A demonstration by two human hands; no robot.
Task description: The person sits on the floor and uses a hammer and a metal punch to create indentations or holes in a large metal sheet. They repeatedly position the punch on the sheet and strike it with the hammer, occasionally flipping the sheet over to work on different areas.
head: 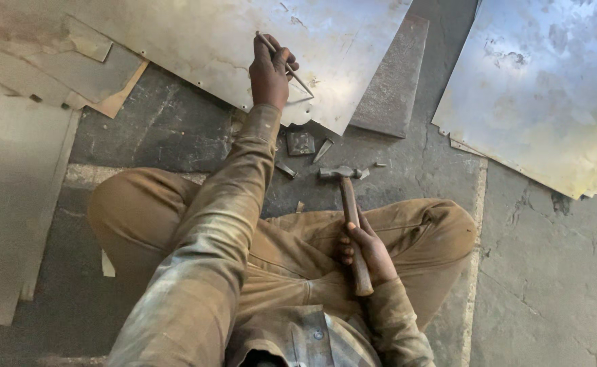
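Sheet metal spread across a cracked concrete workshop floor (550,272).

A large metal sheet (244,34) lies at the top, overlapping a dark stone slab (390,88). A stack of shiny sheets (543,88) rests to the right, with duller sheets (13,177) and offcuts (74,61) to the left. A small square metal block (300,142) and pointed punches (323,149) lie on the floor near the large sheet's edge.

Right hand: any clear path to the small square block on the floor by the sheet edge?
Probably yes, but not as it is. The right hand is closed on the hammer handle, so it would have to let go or shift. The block lies uncovered on the floor, just beyond the hammer head, with nothing between.
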